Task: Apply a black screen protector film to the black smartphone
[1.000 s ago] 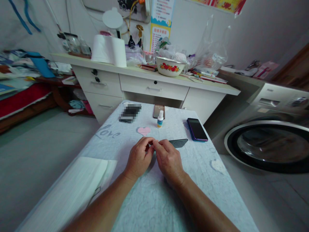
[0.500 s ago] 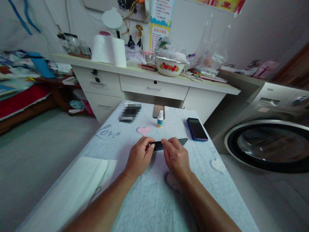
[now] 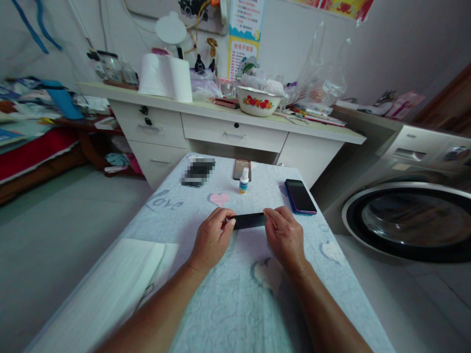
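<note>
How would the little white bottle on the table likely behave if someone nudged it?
The bottle would probably tip easily, since it stands upright and is taller than wide. Tipped over, it might roll, as its body looks round. It is probably light, being small and plastic-looking.

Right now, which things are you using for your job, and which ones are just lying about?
In use:
dark slab, probably a phone
left hand, gripping one end
right hand, seemingly pinching it

Lying about:
little white-topped bottle, untouched, though perhaps part of the job
purple-edged phone
brown phone behind the bottle
flowered bowl
</note>
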The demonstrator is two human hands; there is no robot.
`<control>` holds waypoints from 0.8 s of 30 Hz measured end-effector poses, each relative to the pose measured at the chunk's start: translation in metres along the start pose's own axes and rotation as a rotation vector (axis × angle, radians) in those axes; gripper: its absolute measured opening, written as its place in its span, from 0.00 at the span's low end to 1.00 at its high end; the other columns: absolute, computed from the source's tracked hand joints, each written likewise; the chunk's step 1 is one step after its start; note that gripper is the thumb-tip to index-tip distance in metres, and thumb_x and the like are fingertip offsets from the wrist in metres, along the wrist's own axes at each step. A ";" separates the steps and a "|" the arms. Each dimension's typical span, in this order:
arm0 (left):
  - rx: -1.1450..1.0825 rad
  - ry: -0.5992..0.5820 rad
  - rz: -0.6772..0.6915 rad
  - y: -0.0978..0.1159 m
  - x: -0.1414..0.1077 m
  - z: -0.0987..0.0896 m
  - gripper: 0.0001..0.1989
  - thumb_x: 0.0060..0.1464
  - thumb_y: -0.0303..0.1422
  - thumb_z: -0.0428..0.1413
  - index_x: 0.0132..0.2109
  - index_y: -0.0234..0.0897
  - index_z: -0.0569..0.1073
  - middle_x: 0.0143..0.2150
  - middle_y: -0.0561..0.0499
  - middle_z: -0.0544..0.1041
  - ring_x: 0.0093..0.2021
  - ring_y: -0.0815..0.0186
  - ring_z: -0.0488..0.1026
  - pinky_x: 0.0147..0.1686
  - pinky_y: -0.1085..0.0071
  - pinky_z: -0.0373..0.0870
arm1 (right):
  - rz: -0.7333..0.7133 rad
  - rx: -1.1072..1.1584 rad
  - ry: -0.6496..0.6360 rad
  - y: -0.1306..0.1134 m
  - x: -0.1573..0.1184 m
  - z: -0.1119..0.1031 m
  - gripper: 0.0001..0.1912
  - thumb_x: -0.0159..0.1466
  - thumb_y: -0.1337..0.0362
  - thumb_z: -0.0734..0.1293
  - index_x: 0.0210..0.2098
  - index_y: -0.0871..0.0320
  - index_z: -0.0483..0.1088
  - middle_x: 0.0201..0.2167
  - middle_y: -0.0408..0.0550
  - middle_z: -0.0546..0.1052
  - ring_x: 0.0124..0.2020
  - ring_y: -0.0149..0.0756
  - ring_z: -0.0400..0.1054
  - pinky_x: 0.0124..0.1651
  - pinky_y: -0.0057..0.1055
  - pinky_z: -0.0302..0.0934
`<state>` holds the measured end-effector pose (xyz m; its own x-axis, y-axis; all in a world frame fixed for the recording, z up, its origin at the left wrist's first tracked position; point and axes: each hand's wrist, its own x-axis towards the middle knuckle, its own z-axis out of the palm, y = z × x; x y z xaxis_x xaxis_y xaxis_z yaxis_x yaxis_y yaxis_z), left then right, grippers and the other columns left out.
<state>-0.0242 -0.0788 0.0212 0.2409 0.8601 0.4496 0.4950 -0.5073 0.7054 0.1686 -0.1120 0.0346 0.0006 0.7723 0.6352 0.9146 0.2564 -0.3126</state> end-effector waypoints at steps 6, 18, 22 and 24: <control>0.006 0.002 0.001 -0.002 0.000 0.001 0.07 0.59 0.30 0.48 0.41 0.37 0.71 0.36 0.51 0.74 0.37 0.66 0.72 0.38 0.70 0.67 | 0.026 -0.050 0.049 0.014 0.002 -0.005 0.13 0.64 0.69 0.60 0.41 0.56 0.75 0.34 0.46 0.72 0.33 0.32 0.68 0.37 0.26 0.62; 0.001 0.008 -0.001 0.001 0.000 0.001 0.07 0.59 0.30 0.48 0.40 0.37 0.71 0.35 0.51 0.73 0.37 0.66 0.71 0.37 0.71 0.66 | 0.002 -0.010 0.023 0.003 0.001 0.000 0.12 0.65 0.69 0.59 0.41 0.57 0.74 0.34 0.47 0.72 0.34 0.32 0.68 0.39 0.27 0.62; 0.000 0.001 -0.005 0.002 0.001 0.000 0.07 0.59 0.30 0.48 0.41 0.37 0.71 0.36 0.51 0.73 0.37 0.66 0.71 0.38 0.70 0.66 | -0.027 0.040 -0.027 -0.011 0.000 0.007 0.13 0.66 0.70 0.58 0.43 0.57 0.73 0.34 0.47 0.72 0.35 0.32 0.68 0.40 0.26 0.62; -0.003 -0.003 -0.007 0.002 0.001 0.000 0.07 0.59 0.29 0.48 0.41 0.37 0.71 0.36 0.51 0.73 0.38 0.66 0.71 0.38 0.70 0.66 | -0.045 0.062 -0.043 -0.017 -0.001 0.010 0.13 0.66 0.70 0.58 0.44 0.58 0.73 0.34 0.48 0.72 0.35 0.31 0.67 0.40 0.26 0.62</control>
<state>-0.0232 -0.0794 0.0232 0.2396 0.8639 0.4429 0.4941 -0.5012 0.7104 0.1485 -0.1111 0.0325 -0.0584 0.7830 0.6193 0.8865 0.3259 -0.3285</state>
